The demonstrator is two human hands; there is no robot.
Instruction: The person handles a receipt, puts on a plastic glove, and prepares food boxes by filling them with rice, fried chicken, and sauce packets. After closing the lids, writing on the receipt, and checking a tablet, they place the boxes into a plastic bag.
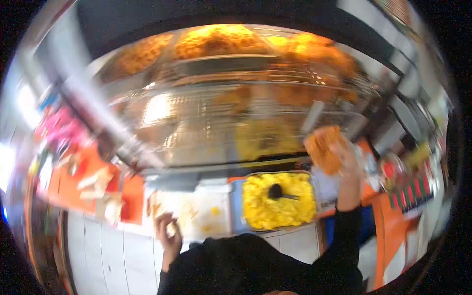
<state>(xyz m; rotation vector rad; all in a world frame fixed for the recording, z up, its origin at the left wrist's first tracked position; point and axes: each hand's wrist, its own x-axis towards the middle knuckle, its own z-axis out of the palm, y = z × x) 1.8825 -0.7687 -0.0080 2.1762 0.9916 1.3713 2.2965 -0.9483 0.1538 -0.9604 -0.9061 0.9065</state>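
My right hand (348,162) is raised at the right, its fingers wrapped around an orange-brown piece of what looks like fried food (323,147); blur hides its exact kind. Low at the left, my left hand (169,232) hovers by the near left edge of a white tray (196,194) that has crumbs and scraps on it. Its fingers are loosely curled, with a gap to the thumb, and I make out nothing held. Between my hands stands a metal pan of yellow chunky food (255,206), with a black spoon (279,191) resting in it.
Ahead is a glass-fronted display case (196,113), with trays of golden fried food (216,42) lit behind it. An orange counter (61,184) at the left bears paper pieces (101,182). Jars and packets (393,167) stand at the right. White cabinet doors (108,250) lie below.
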